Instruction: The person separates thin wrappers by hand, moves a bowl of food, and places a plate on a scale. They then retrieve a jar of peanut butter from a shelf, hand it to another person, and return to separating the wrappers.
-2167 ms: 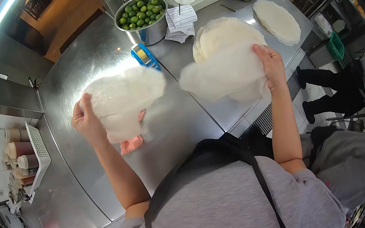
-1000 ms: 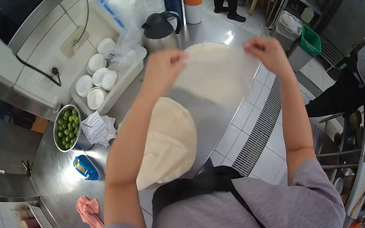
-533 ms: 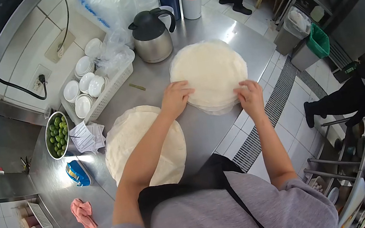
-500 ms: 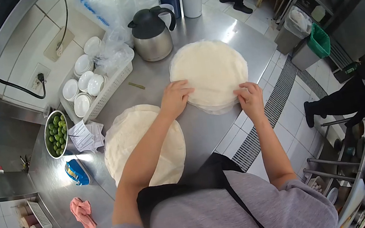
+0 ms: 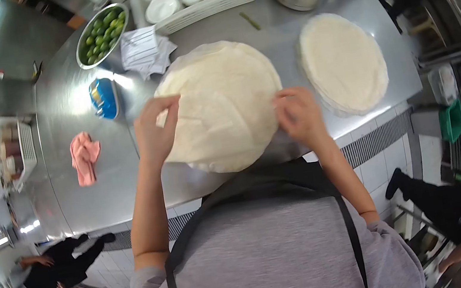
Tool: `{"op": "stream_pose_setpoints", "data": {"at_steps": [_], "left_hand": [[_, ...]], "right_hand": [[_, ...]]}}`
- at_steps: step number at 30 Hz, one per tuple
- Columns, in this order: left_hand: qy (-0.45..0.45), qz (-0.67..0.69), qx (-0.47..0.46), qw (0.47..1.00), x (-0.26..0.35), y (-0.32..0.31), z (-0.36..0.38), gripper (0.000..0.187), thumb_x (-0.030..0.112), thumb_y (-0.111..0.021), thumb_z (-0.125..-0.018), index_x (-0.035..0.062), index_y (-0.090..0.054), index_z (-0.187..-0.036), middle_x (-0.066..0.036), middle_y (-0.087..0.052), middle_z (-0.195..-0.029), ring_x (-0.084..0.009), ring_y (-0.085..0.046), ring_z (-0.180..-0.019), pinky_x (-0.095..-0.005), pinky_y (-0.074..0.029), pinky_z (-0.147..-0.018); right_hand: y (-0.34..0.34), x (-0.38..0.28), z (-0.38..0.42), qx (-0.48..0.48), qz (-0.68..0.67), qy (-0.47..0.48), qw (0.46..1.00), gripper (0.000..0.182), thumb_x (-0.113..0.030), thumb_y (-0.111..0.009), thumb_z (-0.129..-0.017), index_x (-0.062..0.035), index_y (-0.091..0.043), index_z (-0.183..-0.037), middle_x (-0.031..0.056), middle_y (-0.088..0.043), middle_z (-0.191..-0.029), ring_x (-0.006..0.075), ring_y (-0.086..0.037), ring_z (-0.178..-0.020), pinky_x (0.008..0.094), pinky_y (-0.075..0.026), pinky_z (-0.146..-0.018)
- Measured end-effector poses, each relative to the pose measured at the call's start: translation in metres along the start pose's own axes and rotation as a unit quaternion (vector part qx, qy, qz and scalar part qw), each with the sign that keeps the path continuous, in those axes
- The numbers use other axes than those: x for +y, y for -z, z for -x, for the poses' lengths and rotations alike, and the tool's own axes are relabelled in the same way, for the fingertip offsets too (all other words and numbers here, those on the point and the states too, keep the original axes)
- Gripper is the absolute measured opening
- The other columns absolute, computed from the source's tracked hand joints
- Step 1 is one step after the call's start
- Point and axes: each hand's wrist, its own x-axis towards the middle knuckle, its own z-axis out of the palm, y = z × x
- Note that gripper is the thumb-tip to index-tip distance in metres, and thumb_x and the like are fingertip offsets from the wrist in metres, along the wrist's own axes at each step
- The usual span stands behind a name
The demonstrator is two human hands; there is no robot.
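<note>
At stacked round sheets (image 5: 225, 108), left hand (image 5: 157, 130) nearly pinched, right hand (image 5: 300, 116) half-curled, holds unclear, papers (image 5: 143, 50), lime bowl (image 5: 127, 23) just beyond.

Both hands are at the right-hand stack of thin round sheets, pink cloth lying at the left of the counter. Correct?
No: the head view shows the left hand and right hand at the left-hand stack, not the right-hand stack. The pink cloth does lie at the left of the counter.
</note>
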Motion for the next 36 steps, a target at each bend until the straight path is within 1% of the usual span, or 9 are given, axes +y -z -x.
{"op": "stream_pose_setpoints", "data": {"at_steps": [3, 12, 15, 16, 18, 21, 25, 31, 36], "left_hand": [[0.062, -0.017, -0.005, 0.998, -0.013, 0.014, 0.043, 0.015, 0.002, -0.058, -0.073, 0.0029, -0.062, -0.088, -0.012, -0.061, -0.088, -0.0255, -0.058, -0.082, -0.0305, -0.045, -0.074], [0.039, -0.123, 0.041, 0.991, -0.036, -0.008, 0.031, 0.024, 0.006, -0.06, -0.068, 0.0054, -0.061, -0.092, -0.013, -0.057, -0.097, -0.0302, -0.053, -0.091, -0.0362, -0.043, -0.079], [0.085, -0.116, -0.085, 0.986, -0.036, 0.007, 0.021, 0.02, 0.006, -0.059, -0.067, 0.0048, -0.061, -0.087, -0.012, -0.057, -0.094, -0.0304, -0.053, -0.088, -0.0368, -0.043, -0.078], [0.082, -0.116, -0.085, 0.986, -0.036, 0.009, 0.019, 0.02, 0.006, -0.059, -0.067, 0.0048, -0.061, -0.087, -0.012, -0.057, -0.094, -0.0304, -0.053, -0.088, -0.0368, -0.043, -0.078], [-0.01, -0.075, -0.092, 0.993, -0.034, 0.012, 0.011, 0.014, 0.006, -0.059, -0.068, 0.0033, -0.06, -0.081, -0.01, -0.059, -0.086, -0.0262, -0.056, -0.082, -0.0335, -0.045, -0.073], [0.0, 0.07, -0.097, 0.993, 0.007, 0.024, -0.017, 0.01, 0.005, -0.058, -0.071, 0.0018, -0.058, -0.08, -0.009, -0.06, -0.078, -0.0213, -0.059, -0.073, -0.0293, -0.046, -0.065], [-0.158, 0.082, -0.027, 0.984, 0.079, 0.029, -0.067, 0.012, -0.001, -0.058, -0.071, 0.0006, -0.06, -0.083, -0.005, -0.061, -0.075, -0.0111, -0.058, -0.068, -0.0209, -0.044, -0.062], [-0.356, 0.217, -0.084, 0.905, 0.169, -0.018, -0.107, 0.011, -0.002, -0.059, -0.071, -0.0003, -0.06, -0.082, -0.004, -0.061, -0.075, -0.0099, -0.057, -0.067, -0.0196, -0.043, -0.061], [-0.268, 0.233, -0.187, 0.916, 0.187, -0.09, -0.122, 0.011, 0.012, -0.062, -0.075, 0.003, -0.061, -0.082, -0.004, -0.059, -0.068, -0.0096, -0.052, -0.059, -0.0218, -0.04, -0.055]], "right_hand": [[-0.03, -0.037, -0.023, -0.095, -0.018, 0.098, 0.99, 0.013, -0.011, -0.062, -0.068, -0.0064, -0.061, -0.08, 0.0097, -0.055, -0.085, 0.0267, -0.052, -0.084, 0.0336, -0.042, -0.074], [-0.071, -0.054, -0.04, -0.209, -0.043, 0.069, 0.975, 0.014, -0.011, -0.063, -0.068, -0.0036, -0.055, -0.077, 0.0096, -0.05, -0.074, 0.0258, -0.049, -0.071, 0.0336, -0.041, -0.063], [-0.054, -0.057, -0.046, -0.232, -0.119, -0.007, 0.965, 0.014, -0.01, -0.062, -0.071, -0.002, -0.053, -0.077, 0.0071, -0.054, -0.073, 0.0189, -0.052, -0.062, 0.0306, -0.042, -0.057], [-0.046, -0.057, -0.047, -0.261, -0.177, -0.125, 0.941, 0.014, -0.013, -0.063, -0.071, -0.0033, -0.054, -0.075, 0.0063, -0.054, -0.069, 0.0157, -0.053, -0.062, 0.0288, -0.042, -0.056], [-0.03, -0.055, -0.046, -0.277, -0.229, -0.244, 0.901, 0.014, -0.016, -0.063, -0.07, -0.0046, -0.055, -0.072, 0.0056, -0.055, -0.065, 0.0125, -0.053, -0.061, 0.0271, -0.042, -0.056], [0.002, -0.049, -0.053, -0.221, -0.338, -0.278, 0.871, 0.012, -0.009, -0.065, -0.071, -0.0046, -0.055, -0.077, 0.0009, -0.056, -0.065, 0.0043, -0.051, -0.061, 0.0197, -0.04, -0.054], [0.085, -0.058, -0.079, 0.008, -0.433, -0.201, 0.879, 0.03, 0.009, -0.061, -0.07, -0.0002, -0.054, -0.098, 0.0017, -0.057, -0.077, 0.0058, -0.054, -0.068, 0.0152, -0.042, -0.061], [0.175, -0.064, -0.067, 0.223, -0.234, -0.054, 0.945, 0.033, 0.006, -0.061, -0.073, 0.0033, -0.053, -0.105, 0.004, -0.058, -0.081, 0.0066, -0.055, -0.072, 0.0164, -0.043, -0.066], [0.202, -0.027, -0.04, 0.293, -0.09, -0.14, 0.942, 0.027, 0.002, -0.06, -0.076, 0.0013, -0.055, -0.102, 0.0019, -0.057, -0.081, 0.0046, -0.052, -0.064, 0.0158, -0.042, -0.058]]}}
